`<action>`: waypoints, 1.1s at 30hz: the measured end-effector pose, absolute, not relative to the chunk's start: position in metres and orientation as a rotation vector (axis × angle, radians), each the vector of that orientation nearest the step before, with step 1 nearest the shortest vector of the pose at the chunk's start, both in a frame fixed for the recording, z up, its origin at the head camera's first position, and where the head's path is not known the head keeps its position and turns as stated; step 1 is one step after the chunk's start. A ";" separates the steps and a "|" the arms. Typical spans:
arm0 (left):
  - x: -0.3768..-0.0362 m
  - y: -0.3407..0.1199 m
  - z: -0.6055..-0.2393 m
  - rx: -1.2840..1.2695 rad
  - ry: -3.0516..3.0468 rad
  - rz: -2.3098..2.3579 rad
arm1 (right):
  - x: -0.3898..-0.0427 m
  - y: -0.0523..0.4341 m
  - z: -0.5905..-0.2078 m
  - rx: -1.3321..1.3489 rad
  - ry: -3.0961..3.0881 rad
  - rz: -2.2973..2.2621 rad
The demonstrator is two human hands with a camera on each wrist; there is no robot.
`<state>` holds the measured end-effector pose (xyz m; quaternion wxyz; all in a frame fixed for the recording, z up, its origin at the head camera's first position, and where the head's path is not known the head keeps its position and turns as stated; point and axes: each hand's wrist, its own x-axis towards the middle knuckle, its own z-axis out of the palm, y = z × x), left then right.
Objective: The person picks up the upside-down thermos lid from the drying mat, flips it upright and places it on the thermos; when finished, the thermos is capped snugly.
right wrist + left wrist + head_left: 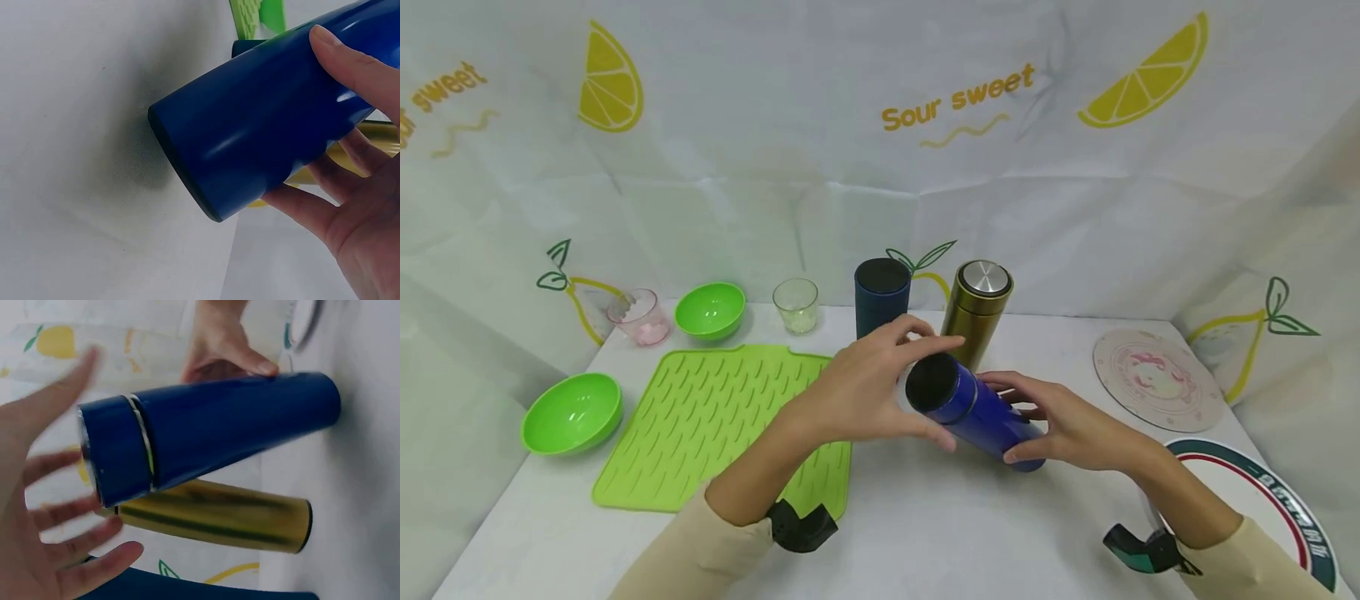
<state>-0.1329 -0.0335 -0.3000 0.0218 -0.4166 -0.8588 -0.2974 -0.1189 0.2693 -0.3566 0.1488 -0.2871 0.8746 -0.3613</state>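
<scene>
A blue thermos flask [992, 421] with a dark-topped lid tilts over the white table, its lid end toward my left hand. My right hand [1071, 429] holds it by the lower body, thumb on one side and fingers on the other, as the right wrist view of the flask [244, 131] shows. Around the lid end, my left hand [868, 387] is spread wide. In the left wrist view its thumb stands apart from the flask [231, 428], and its fingers reach past the lid. Just behind stand a gold thermos flask [973, 321] with a silver top and a dark blue flask [880, 300].
A green ridged mat [715, 425] lies on the left. Around it are two green bowls [572, 417], a pinkish glass [640, 317] and a clear glass [796, 307]. On the right lie a round pink-patterned mat [1157, 379] and a green-rimmed white round piece [1225, 487].
</scene>
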 end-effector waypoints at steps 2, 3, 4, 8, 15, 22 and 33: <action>-0.132 -0.031 -0.301 -1.163 -2.708 -0.859 | -0.119 0.268 -0.357 -0.825 2.508 -1.038; -0.131 -0.030 -0.302 -1.145 -2.715 -0.846 | -0.119 0.268 -0.357 -0.827 2.504 -1.041; -0.131 -0.030 -0.301 -1.176 -2.703 -0.871 | -0.119 0.268 -0.357 -0.827 2.501 -1.043; -0.134 -0.034 -0.299 -1.462 -2.572 -0.996 | -0.119 0.269 -0.357 -0.826 2.504 -1.042; -0.133 -0.032 -0.300 -1.207 -2.714 -0.887 | -0.120 0.269 -0.359 -0.829 2.517 -1.052; -0.139 -0.039 -0.300 -1.530 -2.584 -1.110 | -0.120 0.268 -0.358 -0.844 2.496 -1.054; -0.134 -0.032 -0.304 -1.132 -2.716 -0.911 | -0.121 0.268 -0.359 -0.780 2.521 -1.044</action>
